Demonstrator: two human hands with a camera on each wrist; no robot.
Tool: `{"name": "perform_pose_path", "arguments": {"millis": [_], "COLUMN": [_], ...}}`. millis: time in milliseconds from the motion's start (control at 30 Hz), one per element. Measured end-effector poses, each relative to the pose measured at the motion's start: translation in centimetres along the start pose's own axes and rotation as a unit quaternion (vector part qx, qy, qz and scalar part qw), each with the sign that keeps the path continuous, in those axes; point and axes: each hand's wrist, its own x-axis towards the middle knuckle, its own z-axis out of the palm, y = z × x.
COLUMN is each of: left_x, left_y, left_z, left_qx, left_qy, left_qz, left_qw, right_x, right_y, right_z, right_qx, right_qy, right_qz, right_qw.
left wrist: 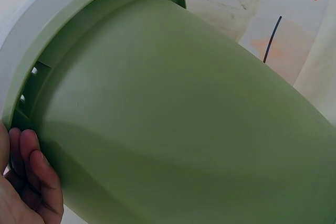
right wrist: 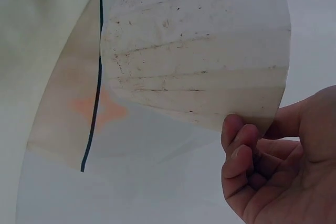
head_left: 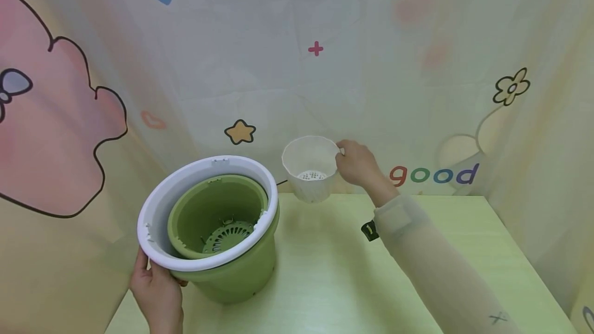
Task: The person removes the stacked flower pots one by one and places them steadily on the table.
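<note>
At the left of the table [head_left: 315, 272], the head view shows the green pot [head_left: 236, 282] with a white rim [head_left: 145, 226] on top and the small pot [head_left: 204, 215] nested inside. The small pot has a slotted base. The left hand [head_left: 160, 293] grips the near left side of the lip. Toward the far edge, right of the pots, the right hand [head_left: 359, 166] pinches the basket [head_left: 308, 187] by its right side. Left wrist view: fingers curl under the green pot's lip. Right wrist view: thumb and fingers clamp the basket's edge; brown marks streak its wall.
</note>
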Motion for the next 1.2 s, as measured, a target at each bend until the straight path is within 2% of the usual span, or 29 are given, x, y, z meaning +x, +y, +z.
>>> {"name": "perform_pose_path", "arguments": {"millis": [367,933,1200], "left_x": [0.1,0.1,0.0], "left_y": [0.0,0.0,0.1], "left_z": [-0.1,-0.1,-0.1], "left_qx": [0.010,0.006,0.006], "left_qy": [0.005,0.004,0.002], "left_qz": [-0.005,0.005,0.000], "left_qw": [0.9999,1.0000,1.0000], "right_x": [0.4,1.3,1.3], "right_y": [1.5,3.7,4.3], "right_z": [2.0,6.4,7.9], "right_qx": [0.023,0.108,0.123], "right_qy": [0.002,0.008,0.018], "right_qz": [0.014,0.078,0.107], "right_qw": [1.000,0.991,0.986]}}
